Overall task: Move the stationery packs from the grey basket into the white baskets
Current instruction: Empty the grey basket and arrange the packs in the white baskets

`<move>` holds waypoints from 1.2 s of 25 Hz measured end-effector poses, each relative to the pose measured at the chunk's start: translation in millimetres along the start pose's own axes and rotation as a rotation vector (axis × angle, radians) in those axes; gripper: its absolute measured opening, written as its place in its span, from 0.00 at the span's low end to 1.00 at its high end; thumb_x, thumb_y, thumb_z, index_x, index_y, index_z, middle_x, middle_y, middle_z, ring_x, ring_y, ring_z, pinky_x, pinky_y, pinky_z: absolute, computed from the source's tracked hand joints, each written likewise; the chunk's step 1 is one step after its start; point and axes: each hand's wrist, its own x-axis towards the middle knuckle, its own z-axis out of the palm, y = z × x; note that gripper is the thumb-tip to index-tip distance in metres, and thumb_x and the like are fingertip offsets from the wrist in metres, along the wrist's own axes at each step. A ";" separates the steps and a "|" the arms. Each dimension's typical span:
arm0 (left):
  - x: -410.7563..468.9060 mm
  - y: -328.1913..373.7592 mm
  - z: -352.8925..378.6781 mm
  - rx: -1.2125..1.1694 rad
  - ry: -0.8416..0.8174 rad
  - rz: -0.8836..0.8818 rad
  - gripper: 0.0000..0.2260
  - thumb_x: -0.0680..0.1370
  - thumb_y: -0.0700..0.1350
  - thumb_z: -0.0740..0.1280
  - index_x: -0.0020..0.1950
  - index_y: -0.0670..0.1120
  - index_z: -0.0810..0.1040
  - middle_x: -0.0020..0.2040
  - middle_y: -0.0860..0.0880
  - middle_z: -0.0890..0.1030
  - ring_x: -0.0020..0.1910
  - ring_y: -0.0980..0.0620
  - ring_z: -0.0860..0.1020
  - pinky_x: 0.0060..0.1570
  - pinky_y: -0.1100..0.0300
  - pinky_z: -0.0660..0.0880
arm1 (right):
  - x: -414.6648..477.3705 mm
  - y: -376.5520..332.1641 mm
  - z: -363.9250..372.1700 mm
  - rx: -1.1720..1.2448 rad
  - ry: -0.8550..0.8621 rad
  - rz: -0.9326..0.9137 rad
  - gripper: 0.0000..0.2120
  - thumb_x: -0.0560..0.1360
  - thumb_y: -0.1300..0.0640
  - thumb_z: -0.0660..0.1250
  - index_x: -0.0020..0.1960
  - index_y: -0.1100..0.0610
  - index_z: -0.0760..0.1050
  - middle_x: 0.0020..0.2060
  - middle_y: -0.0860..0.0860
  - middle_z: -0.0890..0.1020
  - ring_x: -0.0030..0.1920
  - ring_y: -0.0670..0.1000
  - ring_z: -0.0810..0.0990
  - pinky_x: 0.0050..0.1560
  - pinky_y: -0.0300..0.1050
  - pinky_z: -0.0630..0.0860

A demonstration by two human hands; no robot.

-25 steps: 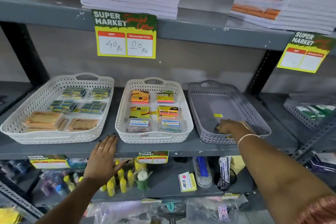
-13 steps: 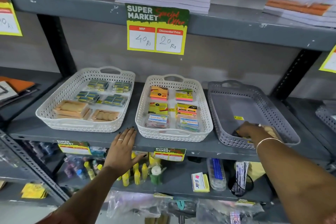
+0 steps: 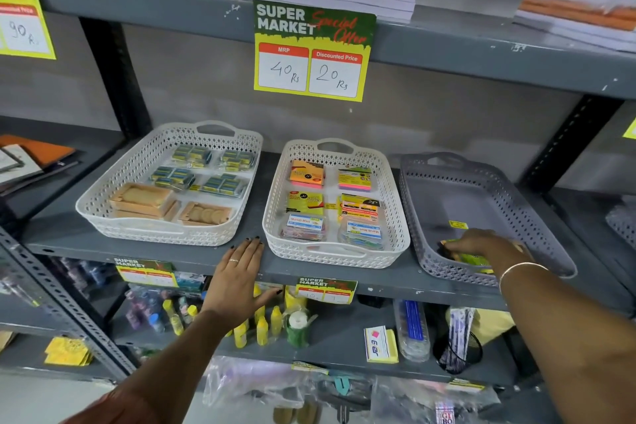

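A grey metal shelf (image 3: 179, 253) in a shop aisle is seen, with stacked notebooks on the tier above and a "Special Offer" price card (image 3: 312, 52) hung from that tier's edge. The left hand (image 3: 237, 277) is laid flat and open on the shelf's front lip, nothing held, just below the gap between the two white baskets (image 3: 113, 206) of sorted packs. The right hand (image 3: 481, 243) is lowered into the near corner of the grey basket (image 3: 488, 196), fingers curled over a green-yellow stationery pack (image 3: 471, 257) whose long axis seems to run left to right beneath the palm; a firm grasp cannot be told.

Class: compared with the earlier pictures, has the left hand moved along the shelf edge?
No. The left hand stays on the shelf edge, below the gap between the white baskets.
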 end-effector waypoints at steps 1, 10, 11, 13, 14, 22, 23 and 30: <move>0.3 -0.3 0.9 -0.004 0.009 -0.001 0.41 0.74 0.69 0.43 0.67 0.37 0.70 0.65 0.40 0.74 0.64 0.43 0.71 0.65 0.51 0.56 | -5.7 -3.8 -8.2 0.022 0.012 -0.010 0.37 0.72 0.35 0.62 0.72 0.59 0.67 0.72 0.62 0.68 0.71 0.60 0.67 0.70 0.48 0.66; 0.0 0.3 1.6 -0.024 0.050 0.005 0.41 0.74 0.69 0.43 0.67 0.37 0.70 0.65 0.40 0.74 0.64 0.43 0.71 0.65 0.51 0.56 | -35.1 -131.5 -47.9 0.217 0.282 -0.475 0.36 0.69 0.47 0.71 0.72 0.60 0.65 0.70 0.61 0.64 0.73 0.60 0.60 0.69 0.48 0.63; 0.4 0.1 2.2 -0.029 0.048 0.008 0.41 0.74 0.69 0.43 0.66 0.37 0.70 0.64 0.40 0.74 0.64 0.43 0.72 0.65 0.51 0.56 | -39.4 -145.7 -41.6 0.168 0.257 -0.530 0.37 0.69 0.48 0.71 0.73 0.61 0.63 0.70 0.60 0.63 0.73 0.59 0.59 0.70 0.48 0.63; 0.7 -0.3 4.0 -0.048 0.053 0.016 0.40 0.74 0.69 0.45 0.66 0.37 0.70 0.64 0.40 0.74 0.64 0.43 0.72 0.65 0.51 0.56 | -39.6 -164.7 -27.3 0.069 0.220 -0.586 0.36 0.68 0.50 0.71 0.71 0.61 0.64 0.68 0.59 0.64 0.71 0.59 0.61 0.68 0.49 0.65; 1.1 -0.5 5.3 -0.056 0.066 0.016 0.40 0.74 0.69 0.46 0.66 0.37 0.70 0.64 0.40 0.74 0.64 0.43 0.72 0.65 0.51 0.56 | -37.9 -172.2 -23.3 0.040 0.206 -0.595 0.35 0.68 0.50 0.72 0.70 0.61 0.64 0.67 0.59 0.64 0.70 0.59 0.62 0.67 0.50 0.67; 3.9 -2.6 13.3 -0.105 0.120 0.015 0.40 0.74 0.69 0.45 0.66 0.38 0.71 0.64 0.41 0.75 0.63 0.43 0.72 0.67 0.53 0.52 | -42.2 -254.6 -7.2 -0.045 0.151 -0.782 0.36 0.69 0.50 0.71 0.72 0.62 0.63 0.69 0.60 0.63 0.71 0.60 0.61 0.68 0.52 0.68; 4.6 -2.5 13.7 -0.100 0.128 0.016 0.39 0.74 0.69 0.46 0.65 0.38 0.71 0.64 0.41 0.75 0.63 0.44 0.73 0.67 0.54 0.51 | -40.8 -261.7 -1.5 -0.073 0.121 -0.790 0.35 0.69 0.50 0.71 0.71 0.61 0.64 0.69 0.60 0.63 0.71 0.60 0.61 0.68 0.52 0.69; 5.9 -1.7 17.8 -0.051 0.205 0.043 0.38 0.69 0.68 0.58 0.65 0.38 0.71 0.64 0.41 0.75 0.63 0.44 0.72 0.64 0.50 0.58 | -30.3 -281.1 27.3 -0.125 -0.004 -0.788 0.35 0.71 0.51 0.71 0.73 0.60 0.63 0.72 0.60 0.62 0.70 0.60 0.64 0.70 0.50 0.66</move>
